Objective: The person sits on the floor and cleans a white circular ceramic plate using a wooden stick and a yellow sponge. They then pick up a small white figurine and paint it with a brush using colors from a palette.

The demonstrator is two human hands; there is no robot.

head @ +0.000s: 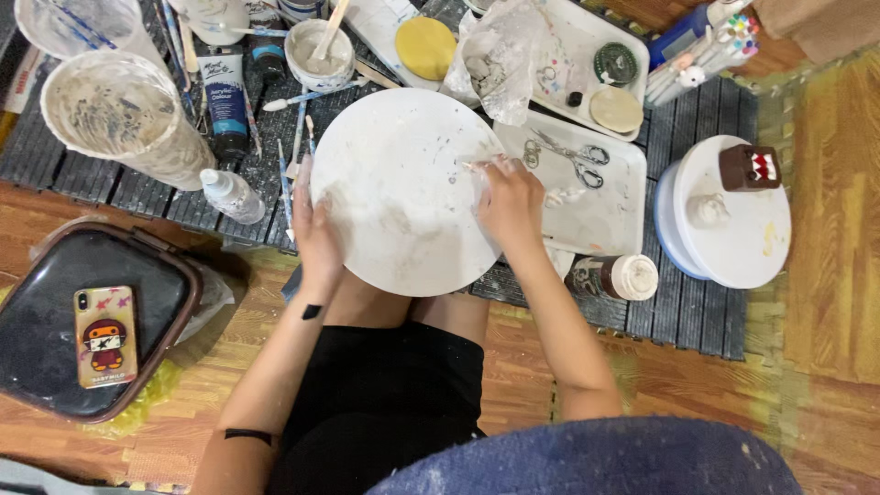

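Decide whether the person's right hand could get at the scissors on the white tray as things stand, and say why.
Probably yes. The right hand rests on the edge of the round white disc, and the scissors lie uncovered on the white tray just beside it, with nothing between them.

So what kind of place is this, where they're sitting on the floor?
Probably a home craft corner for clay or paint work. The hands hold a white disc; around it lie a paint tube, smeared cups and a tray with scissors.
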